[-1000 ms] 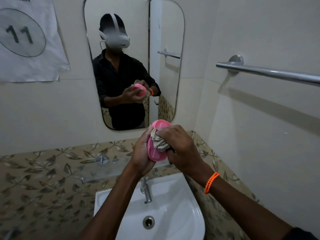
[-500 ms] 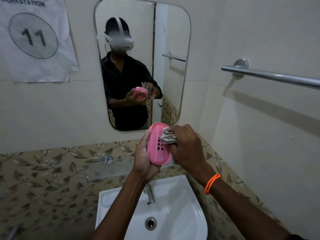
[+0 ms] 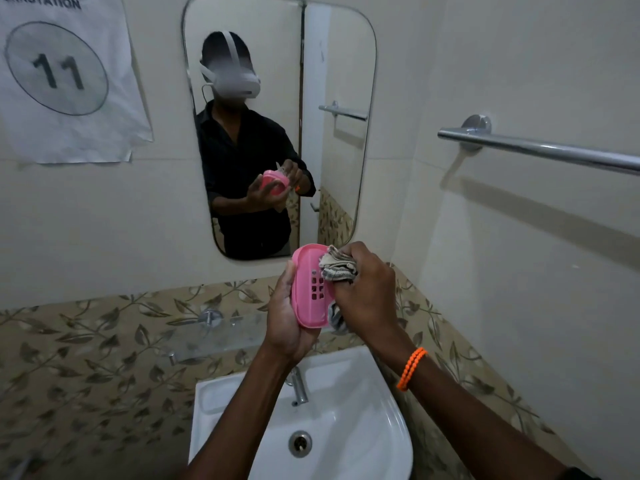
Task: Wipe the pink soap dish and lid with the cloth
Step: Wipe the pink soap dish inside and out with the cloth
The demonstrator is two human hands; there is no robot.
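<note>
Two hands up over the sink (image 3: 374,441), both busy w/ the pink soap dish (image 3: 309,289). Left to right: left hand (image 3: 285,318) cradles the dish from behind and below — palm under the lower end, thumb along the left rim, fingers curled round the back. Dish is held upright on its long axis, inside face w/ the drain slots turned toward the camera, prob so the cloth can get at the inner surface and any drips fall into the basin. Next, the cloth (image 3: 337,268) — bunched into a wad, pressed against the upper right part of the dish interior, just beside the slots; a loose end hangs out below the hand near the dish's lower right edge. Right hand (image 3: 365,292) is closed tight round the wad, fingers curled, knuckles toward camera, orange bead bracelet (image 3: 411,368) on the wrist. Bunching likely gives a firm pad for rubbing. Lid not seen in either hand or anywhere else — can't tell where it is. Judged step: wiping inside of dish; lid still to do, or can't confirm.
</note>
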